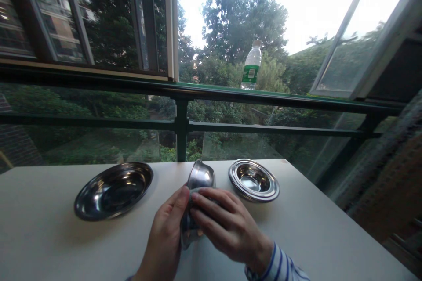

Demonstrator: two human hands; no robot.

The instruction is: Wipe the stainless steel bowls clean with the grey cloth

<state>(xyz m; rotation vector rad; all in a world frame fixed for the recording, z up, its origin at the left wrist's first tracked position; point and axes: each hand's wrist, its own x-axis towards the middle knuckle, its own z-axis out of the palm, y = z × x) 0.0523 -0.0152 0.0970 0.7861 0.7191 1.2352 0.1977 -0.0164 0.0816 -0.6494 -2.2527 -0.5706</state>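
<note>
A shiny metal bowl (pixel 201 175) is tipped on its side above the white table, in front of me. My left hand (pixel 166 232) grips its left side, the thumb lying along the rim. Across the bowl's outer side lies my right hand (pixel 227 224), its fingers bent together and pressed down. Under those fingertips a bit of greyish material, seemingly a cloth (pixel 194 192), peeks out; most of it is hidden. The bowl's middle is covered by both hands.
On the white table (pixel 99 250), an oval metal dish (pixel 114 191) lies at left and stacked round metal bowls (pixel 253 181) at right. Behind the table runs a dark green railing (pixel 211 93), with a plastic bottle (pixel 251 68) standing on it. Patterned fabric (pixel 379 171) hangs at right.
</note>
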